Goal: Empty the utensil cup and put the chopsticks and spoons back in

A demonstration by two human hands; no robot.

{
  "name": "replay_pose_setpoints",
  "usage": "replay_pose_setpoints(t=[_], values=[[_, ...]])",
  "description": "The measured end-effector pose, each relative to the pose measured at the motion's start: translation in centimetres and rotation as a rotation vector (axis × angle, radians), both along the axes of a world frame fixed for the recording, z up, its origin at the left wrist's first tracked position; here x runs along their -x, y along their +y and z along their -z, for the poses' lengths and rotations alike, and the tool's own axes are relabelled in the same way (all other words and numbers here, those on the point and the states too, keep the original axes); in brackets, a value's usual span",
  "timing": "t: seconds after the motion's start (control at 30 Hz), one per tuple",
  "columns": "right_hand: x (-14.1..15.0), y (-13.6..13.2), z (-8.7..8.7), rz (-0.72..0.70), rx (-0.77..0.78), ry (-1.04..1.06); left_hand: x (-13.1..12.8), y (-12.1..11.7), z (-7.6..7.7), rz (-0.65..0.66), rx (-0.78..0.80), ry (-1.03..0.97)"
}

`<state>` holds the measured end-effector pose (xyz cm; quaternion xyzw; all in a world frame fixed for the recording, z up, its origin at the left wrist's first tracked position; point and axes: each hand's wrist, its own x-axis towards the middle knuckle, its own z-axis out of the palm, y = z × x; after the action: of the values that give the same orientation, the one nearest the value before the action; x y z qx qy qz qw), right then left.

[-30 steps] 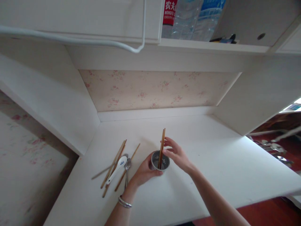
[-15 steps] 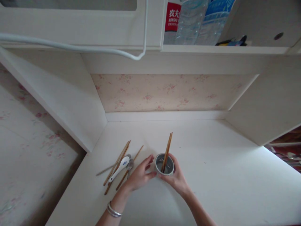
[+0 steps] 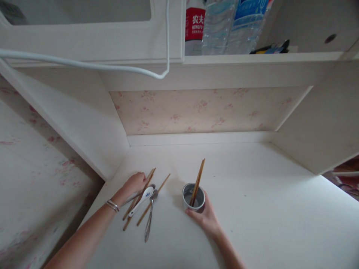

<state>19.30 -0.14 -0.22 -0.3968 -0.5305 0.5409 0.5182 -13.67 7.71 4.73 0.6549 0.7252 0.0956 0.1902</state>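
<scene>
My right hand is wrapped around the right side of a grey metal utensil cup, which has small holes inside. A pair of wooden chopsticks leans in the cup, tips up. My left hand reaches over a loose pile on the left, fingers curled closed on the upper part of a chopstick; the fingertips are partly hidden. In the pile, a white ceramic spoon with a blue mark lies across several chopsticks. Beside it are a metal spoon and another chopstick. Another metal utensil lies partly under the ceramic spoon.
The white tabletop runs back to a low ledge and flowered wallpaper. Overhead, a shelf holds water bottles. A white cable hangs in front of the cabinet. Side panels stand left and right.
My left hand has moved from beside the cup leftward to the pile, its fingers closing at the chopsticks. The right hand still holds the cup. The metal spoon's handle now shows.
</scene>
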Motion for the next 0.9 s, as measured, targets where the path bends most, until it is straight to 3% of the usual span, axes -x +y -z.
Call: replay_pose_setpoints(t=[0.23,0.5,0.9], values=[[0.0,0.1,0.3,-0.008,-0.02,-0.008,-0.2,0.9,1.1,-0.062,0.038,0.057],[0.0,0.0,0.5,0.011,-0.006,-0.004,0.9,3.2,0.6,-0.205,0.1,-0.106],[0.1,-0.2,0.2,0.012,-0.03,-0.024,-0.5,4.8,0.4,-0.304,-0.1,-0.436]])
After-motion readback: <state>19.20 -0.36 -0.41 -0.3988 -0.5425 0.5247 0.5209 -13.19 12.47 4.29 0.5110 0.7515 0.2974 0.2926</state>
